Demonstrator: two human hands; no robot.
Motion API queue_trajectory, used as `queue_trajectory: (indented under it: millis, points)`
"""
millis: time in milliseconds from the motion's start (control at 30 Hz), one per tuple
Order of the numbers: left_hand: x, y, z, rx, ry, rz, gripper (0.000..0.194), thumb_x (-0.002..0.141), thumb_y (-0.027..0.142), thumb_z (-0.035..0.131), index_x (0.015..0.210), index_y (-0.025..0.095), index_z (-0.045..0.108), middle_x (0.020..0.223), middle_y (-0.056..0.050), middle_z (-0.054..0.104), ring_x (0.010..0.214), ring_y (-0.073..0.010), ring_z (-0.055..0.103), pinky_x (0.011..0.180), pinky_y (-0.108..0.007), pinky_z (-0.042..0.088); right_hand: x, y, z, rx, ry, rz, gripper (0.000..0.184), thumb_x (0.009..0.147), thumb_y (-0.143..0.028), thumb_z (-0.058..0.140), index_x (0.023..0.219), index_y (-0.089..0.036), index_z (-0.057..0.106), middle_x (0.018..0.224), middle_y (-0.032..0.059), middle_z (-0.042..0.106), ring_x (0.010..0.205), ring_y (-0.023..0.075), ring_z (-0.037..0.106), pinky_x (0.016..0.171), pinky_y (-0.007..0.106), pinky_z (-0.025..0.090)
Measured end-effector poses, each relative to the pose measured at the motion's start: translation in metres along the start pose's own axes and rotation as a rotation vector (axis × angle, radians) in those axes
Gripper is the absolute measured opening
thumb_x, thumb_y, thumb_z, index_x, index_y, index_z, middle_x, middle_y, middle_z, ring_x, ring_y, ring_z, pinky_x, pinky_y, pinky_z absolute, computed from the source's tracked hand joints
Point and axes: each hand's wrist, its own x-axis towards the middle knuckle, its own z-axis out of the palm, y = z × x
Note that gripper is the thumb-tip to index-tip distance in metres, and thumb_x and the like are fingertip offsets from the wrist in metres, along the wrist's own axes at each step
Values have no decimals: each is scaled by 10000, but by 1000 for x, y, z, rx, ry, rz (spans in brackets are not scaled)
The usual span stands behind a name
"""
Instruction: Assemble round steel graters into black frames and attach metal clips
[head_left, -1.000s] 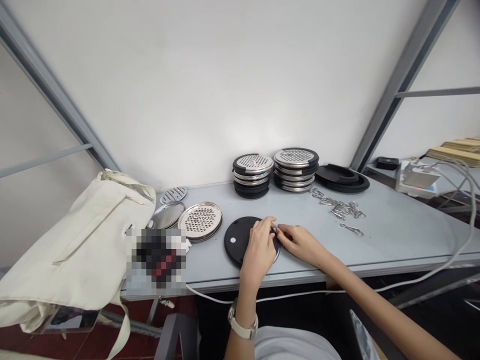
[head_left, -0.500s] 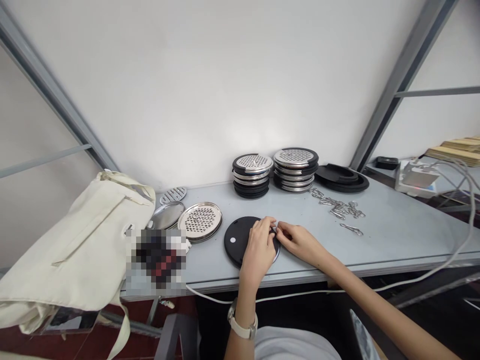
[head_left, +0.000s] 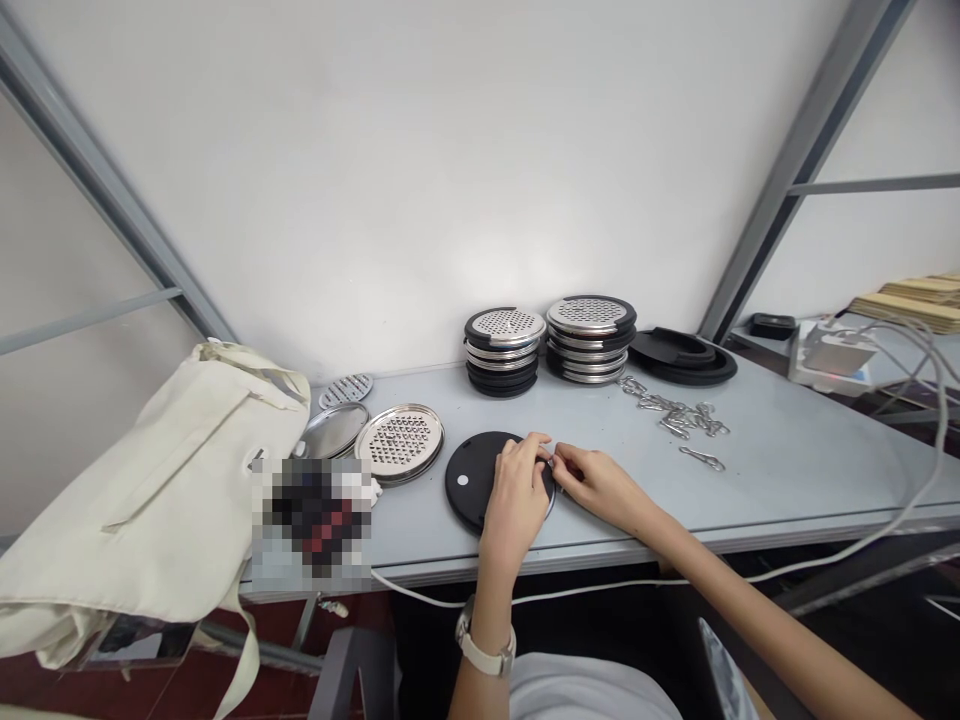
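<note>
Here, white dot (head_left: 463,480) on disc (head_left: 478,462)

No readable text, brand or number anywhere. Marks seen: 1 round white spot (head_left: 463,480) on the black disc (head_left: 480,455), no lettering legible on it. Pale bag (head_left: 180,480), at left: 1 dark mark (head_left: 259,458) on a small white patch, too small to make out. White device (head_left: 834,365), far right: faint reddish glow and bluish patch, no figures legible. Pixelated patch (head_left: 311,525) by the bag: nothing decipherable.
</note>
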Motion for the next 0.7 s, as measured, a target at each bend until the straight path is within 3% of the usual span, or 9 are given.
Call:
queue_trajectory:
  millis: [433,567,700]
  points:
    - [-3,7,-4,301,-152,82,382,911,89,291,1241,209,442,1186,-81,544,1071,-217,467,968,-389,382,2,-2,-1,8,61,30,290,942,-359,328,725,-213,453,637,7,584,542,139,489,548,248,326]
    - [-4,8,-4,264,-186,102,386,904,92,309,1249,213,434,1193,-84,526,1095,-211,470,992,-374,376,2,-1,-2,13,37,18,281,944,-338,316,809,-202,521,717,35,640,602,160,555,595,256,368]
    - [-4,3,0,149,-128,82,398,904,109,343,1283,214,400,1239,-93,503,1176,-208,450,1030,-364,366,2,-1,-4,-28,-16,-9,289,939,-319,312,805,-197,536,706,41,643,597,166,564,598,259,371]
